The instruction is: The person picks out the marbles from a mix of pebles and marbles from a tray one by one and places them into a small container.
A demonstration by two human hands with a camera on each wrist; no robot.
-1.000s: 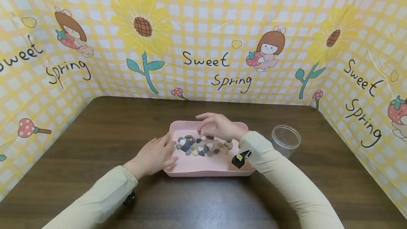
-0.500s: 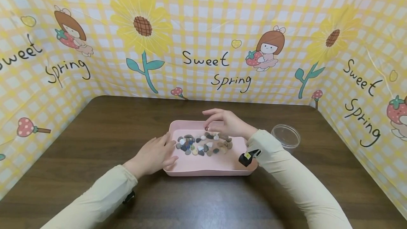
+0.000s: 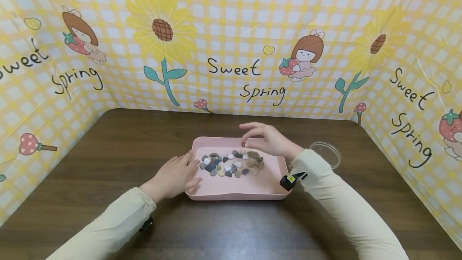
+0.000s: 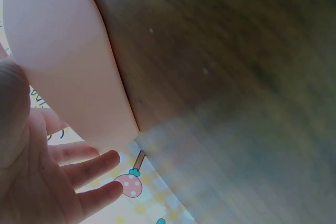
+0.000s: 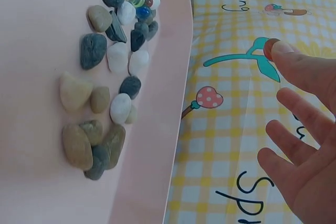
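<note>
Over the back right part of a pink tray (image 3: 238,197), my right hand (image 3: 270,140) pinches a small dark red marble (image 5: 270,49) between thumb and index finger, its other fingers spread. The left hand (image 3: 172,177) rests at the tray's left side with relaxed, spread fingers; in the left wrist view those fingers (image 4: 92,170) reach past the tray's corner. Grey, white and tan pebbles (image 5: 93,51) lie in the tray in a loose oval ring. Several blue, green and red glass marbles (image 5: 143,11) are clustered among pebbles at the ring's left end.
A clear round jar (image 3: 335,153) stands right of the tray, mostly hidden behind the right sleeve. The brown wooden table (image 3: 144,131) is enclosed at the back and sides by a yellow checked cloth (image 3: 223,19).
My right hand has moved right and slightly back across the tray, with the red marble held in its fingertips. Its sleeve now covers more of the jar. The left hand has stayed put.
</note>
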